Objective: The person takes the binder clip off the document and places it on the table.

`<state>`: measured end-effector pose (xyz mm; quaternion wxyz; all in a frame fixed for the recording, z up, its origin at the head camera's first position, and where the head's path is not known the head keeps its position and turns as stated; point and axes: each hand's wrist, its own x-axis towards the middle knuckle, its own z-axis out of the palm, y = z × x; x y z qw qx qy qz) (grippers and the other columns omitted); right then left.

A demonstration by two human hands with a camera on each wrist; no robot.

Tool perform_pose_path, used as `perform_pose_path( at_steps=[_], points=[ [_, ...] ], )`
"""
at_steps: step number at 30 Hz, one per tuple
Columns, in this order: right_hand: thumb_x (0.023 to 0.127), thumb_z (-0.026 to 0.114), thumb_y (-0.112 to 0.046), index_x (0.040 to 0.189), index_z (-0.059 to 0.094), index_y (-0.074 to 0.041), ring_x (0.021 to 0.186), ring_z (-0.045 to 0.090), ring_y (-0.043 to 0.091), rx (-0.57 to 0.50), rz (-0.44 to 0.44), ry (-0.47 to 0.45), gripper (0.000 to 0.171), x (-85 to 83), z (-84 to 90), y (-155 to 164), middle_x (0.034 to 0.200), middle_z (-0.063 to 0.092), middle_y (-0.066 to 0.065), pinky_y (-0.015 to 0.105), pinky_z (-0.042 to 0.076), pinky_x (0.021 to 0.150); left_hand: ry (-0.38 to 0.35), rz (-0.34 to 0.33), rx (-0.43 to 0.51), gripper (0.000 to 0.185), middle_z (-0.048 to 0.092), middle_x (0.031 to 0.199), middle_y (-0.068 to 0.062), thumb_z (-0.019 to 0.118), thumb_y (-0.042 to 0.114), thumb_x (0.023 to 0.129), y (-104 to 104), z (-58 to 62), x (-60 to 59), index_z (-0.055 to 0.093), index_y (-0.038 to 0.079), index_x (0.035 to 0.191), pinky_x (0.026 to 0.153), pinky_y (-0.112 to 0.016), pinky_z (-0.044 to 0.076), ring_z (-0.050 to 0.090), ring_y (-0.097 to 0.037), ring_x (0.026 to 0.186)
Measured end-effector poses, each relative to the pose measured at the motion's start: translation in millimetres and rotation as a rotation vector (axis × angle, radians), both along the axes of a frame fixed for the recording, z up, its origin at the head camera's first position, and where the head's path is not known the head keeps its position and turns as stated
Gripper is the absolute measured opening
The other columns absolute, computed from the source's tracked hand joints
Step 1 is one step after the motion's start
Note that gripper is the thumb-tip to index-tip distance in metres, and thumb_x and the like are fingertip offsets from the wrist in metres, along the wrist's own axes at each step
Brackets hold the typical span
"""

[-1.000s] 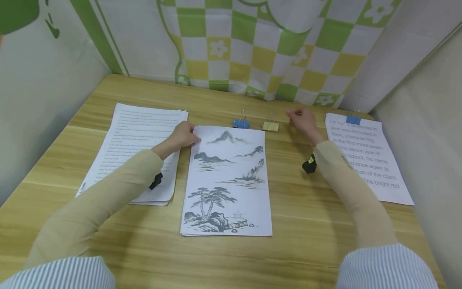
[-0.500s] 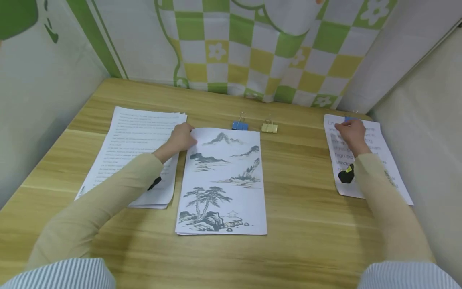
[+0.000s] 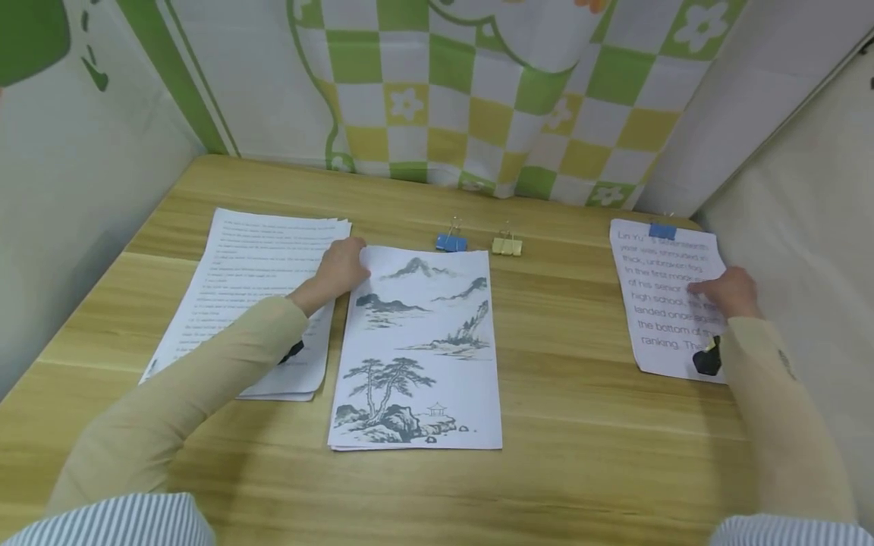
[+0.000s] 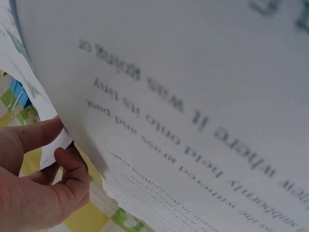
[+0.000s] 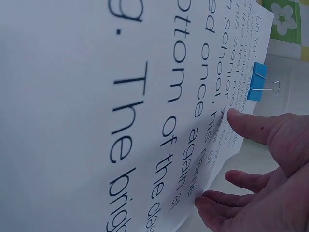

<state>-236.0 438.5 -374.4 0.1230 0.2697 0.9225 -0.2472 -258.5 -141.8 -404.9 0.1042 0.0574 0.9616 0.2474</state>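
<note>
A stack of landscape drawing sheets (image 3: 423,356) lies mid-table. My left hand (image 3: 348,264) holds its top left corner; in the left wrist view the thumb and a finger (image 4: 67,162) pinch that corner, which is lifted. A clipped stack of large-print text (image 3: 665,303) lies at the far right, with a blue binder clip (image 3: 662,230) on its top edge. My right hand (image 3: 713,292) rests on this stack's right edge. In the right wrist view the thumb (image 5: 256,128) lies on the page and straight fingers (image 5: 217,200) touch the edge, below the clip (image 5: 258,88).
A loose stack of small-print pages (image 3: 259,288) lies at the left, under my left forearm. A loose blue binder clip (image 3: 451,241) and a gold one (image 3: 507,245) sit behind the drawing. The wooden table (image 3: 580,379) ends at a checked curtain (image 3: 478,91) and white side walls.
My right hand moved from near the gold clip across to the clipped text stack, then slid down its right edge toward me. My left hand stayed on the drawing's corner.
</note>
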Motion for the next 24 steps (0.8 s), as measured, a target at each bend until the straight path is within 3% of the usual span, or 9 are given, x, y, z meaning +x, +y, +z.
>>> perform_pose_path(
  at_steps=[8, 11, 20, 24],
  points=[
    [0.087, 0.063, -0.032, 0.135, 0.024, 0.020, 0.099, 0.046, 0.043, 0.023, 0.004, -0.043, 0.082, 3.1, -9.6, 14, 0.120, 0.040, 0.036, 0.045, 0.047, 0.072, -0.018, 0.002, -0.011, 0.052, 0.048, 0.132, -0.033, 0.058, -0.001, 0.084, 0, 1.6, 0.6, 0.042, -0.015, 0.131, 0.104, -0.050, 0.040, 0.047, -0.045, 0.122],
    [0.087, 0.063, -0.032, 0.135, 0.023, 0.021, 0.100, 0.045, 0.044, 0.030, -0.006, -0.035, 0.082, 2.4, -11.8, 17, 0.121, 0.038, 0.038, 0.048, 0.046, 0.075, -0.020, 0.000, -0.014, 0.053, 0.047, 0.133, -0.034, 0.057, -0.001, 0.083, -1, 2.9, 0.6, 0.041, -0.015, 0.131, 0.105, -0.051, 0.039, 0.046, -0.045, 0.123],
    [0.090, 0.053, -0.018, 0.134, 0.028, 0.021, 0.102, 0.041, 0.044, 0.051, -0.108, 0.006, 0.064, 10.4, -7.3, 9, 0.127, 0.037, 0.039, 0.053, 0.043, 0.087, -0.035, 0.014, -0.015, 0.053, 0.044, 0.135, -0.033, 0.056, 0.000, 0.085, -5, 2.7, 3.9, 0.039, -0.015, 0.134, 0.106, -0.050, 0.038, 0.044, -0.045, 0.125],
    [0.088, 0.050, -0.015, 0.129, 0.032, 0.023, 0.098, 0.039, 0.043, 0.085, -0.115, 0.017, 0.058, 14.7, -8.2, 10, 0.117, 0.039, 0.038, 0.049, 0.042, 0.078, -0.037, 0.012, -0.017, 0.054, 0.044, 0.136, -0.033, 0.056, 0.000, 0.085, -6, 3.8, 5.2, 0.038, -0.014, 0.134, 0.107, -0.051, 0.037, 0.043, -0.045, 0.125]
  ],
)
